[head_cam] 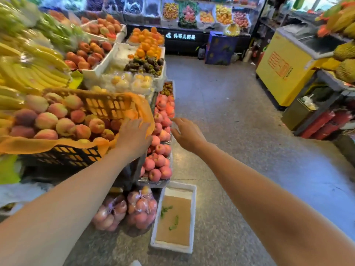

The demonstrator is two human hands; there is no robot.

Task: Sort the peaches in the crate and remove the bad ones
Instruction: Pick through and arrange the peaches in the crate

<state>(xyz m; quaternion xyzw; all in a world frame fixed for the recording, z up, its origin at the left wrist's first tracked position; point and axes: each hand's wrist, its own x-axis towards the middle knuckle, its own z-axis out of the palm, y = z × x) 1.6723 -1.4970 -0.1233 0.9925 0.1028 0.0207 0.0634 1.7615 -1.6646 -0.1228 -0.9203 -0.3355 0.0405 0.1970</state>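
Head view: a lattice-walled plastic crate [76, 156], its near wall black, stands on a fruit stall and is lined with thin, crinkled orange film [48, 145] that spills over its rim. Peaches [63, 123], round, matte and blushed from yellow-green to red, are heaped inside the crate, more thickly toward its left side. The left hand [134, 137] lies palm down on the liner at the crate's right-hand corner, fingers straight and spread, with nothing in its grasp. The right hand [187, 134] hangs in the air to the right of the crate, fingers loosely parted and empty, above the outer edge of a long tray of smoother pink peaches [161, 135] that runs just beside the crate. Left of and behind the crate lie curved yellow bananas [38, 70]. Below the crate's right corner, two knotted clear bags of peaches [142, 210] rest on the speckled floor, beside a white foam box [193, 208] floored with brown card and a few green leaf scraps. Far behind the crate, a dark panel carries white characters reading 兵哥儿鲜果 [184, 36]. Well to the right of the crate stands a glossy yellow chest freezer [284, 73] bearing an orange label too blurred to read.
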